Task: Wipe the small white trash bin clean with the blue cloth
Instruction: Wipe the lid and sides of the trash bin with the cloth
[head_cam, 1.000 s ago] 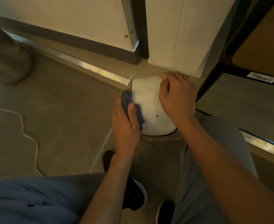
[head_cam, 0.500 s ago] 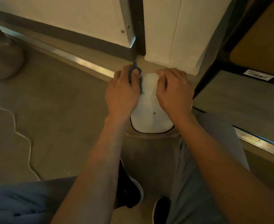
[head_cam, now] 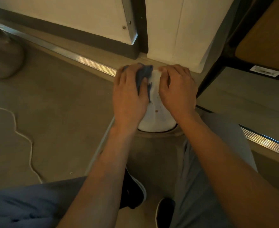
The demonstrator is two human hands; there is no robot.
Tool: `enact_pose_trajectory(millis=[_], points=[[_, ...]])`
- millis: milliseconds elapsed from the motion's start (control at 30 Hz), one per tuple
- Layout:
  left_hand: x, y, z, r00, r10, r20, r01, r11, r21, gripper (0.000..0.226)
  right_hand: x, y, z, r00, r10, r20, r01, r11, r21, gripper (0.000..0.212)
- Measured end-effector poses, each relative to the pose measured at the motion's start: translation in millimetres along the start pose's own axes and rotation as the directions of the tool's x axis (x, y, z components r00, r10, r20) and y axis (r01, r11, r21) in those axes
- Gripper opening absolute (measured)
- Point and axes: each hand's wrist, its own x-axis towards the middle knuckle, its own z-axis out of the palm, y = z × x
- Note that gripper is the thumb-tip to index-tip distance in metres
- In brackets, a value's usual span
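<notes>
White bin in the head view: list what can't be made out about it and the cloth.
- The bin's far end: covered by the left hand and right hand.
- Its underside and opening: turned away from the head camera.
- Most of the blue cloth: bunched under the left hand's fingers.
- The brown speck on the bin: too small to identify.

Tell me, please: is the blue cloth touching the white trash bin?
Touching. In the head view the left hand presses the blue cloth against the far upper side of the white trash bin, with no gap visible between them.
</notes>
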Motion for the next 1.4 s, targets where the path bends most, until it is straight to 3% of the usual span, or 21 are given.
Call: enact_pose_trajectory(millis=[100, 233, 467, 633, 700, 800, 867, 1067, 1167, 1300, 1400], points=[[-55.3, 2.2, 11.6, 0.994, 0.107, -0.036, -0.104, 0.991, 0.08, 0.037, 0.2, 0.0, -1.1, 1.0, -0.004, 0.015, 0.004, 1.0, -0.009, 0.037], [-104.3, -27.2, 3.6, 0.97, 0.244, 0.02, -0.245, 0.966, 0.083, 0.036, -0.3, 1.4, -0.3, 1.0, -0.011, 0.013, 0.011, 1.0, 0.0, 0.038], [-45.2, -9.1, 7.6, 0.987, 0.053, -0.153, -0.047, 0.998, 0.039, 0.035, -0.5, 0.8, 0.9, 1.0, -0.013, 0.015, 0.013, 0.999, 0.037, 0.044], [-108.9, -25.0, 11.0, 0.978, 0.205, -0.032, -0.199, 0.972, 0.122, 0.031, -0.4, 2.5, 2.6, 1.0, -0.014, -0.004, 0.014, 1.0, 0.022, 0.041], [-104.1, -32.4, 4.8, 0.971, 0.23, -0.066, -0.22, 0.966, 0.135, 0.026, -1.0, 2.7, 2.5, 1.0, -0.017, 0.002, 0.017, 1.0, 0.013, 0.041], [-66.1, -27.4, 1.2, 0.96, 0.18, -0.215, -0.153, 0.979, 0.136, 0.027, -0.4, 2.5, 2.1, 1.0, -0.018, 0.013, 0.018, 1.0, 0.021, 0.042], [-54.1, -19.7, 5.8, 0.958, 0.149, -0.244, -0.119, 0.984, 0.135, 0.031, 0.0, 2.1, 1.8, 1.0, -0.014, 0.011, 0.013, 1.0, 0.021, 0.042], [-100.1, -27.8, 8.9, 0.973, 0.208, -0.1, -0.196, 0.973, 0.118, 0.03, 0.0, 2.5, 1.9, 1.0, -0.018, -0.01, 0.019, 1.0, 0.018, 0.038], [-68.9, -22.3, -1.7, 0.988, 0.086, -0.128, -0.078, 0.995, 0.069, 0.031, -0.4, 2.9, 1.2, 1.0, -0.017, 0.012, 0.017, 1.0, 0.024, 0.041], [7.5, -2.7, -5.6, 0.995, -0.088, -0.043, 0.087, 0.996, -0.023, 0.037, -1.6, 1.8, 1.8, 1.0, -0.01, 0.021, 0.01, 1.0, 0.029, 0.041], [17.7, 6.3, 0.1, 0.998, -0.058, -0.015, 0.058, 0.998, -0.035, 0.037, -0.2, 1.2, 0.9, 1.0, -0.008, 0.004, 0.008, 0.999, 0.039, 0.037]])
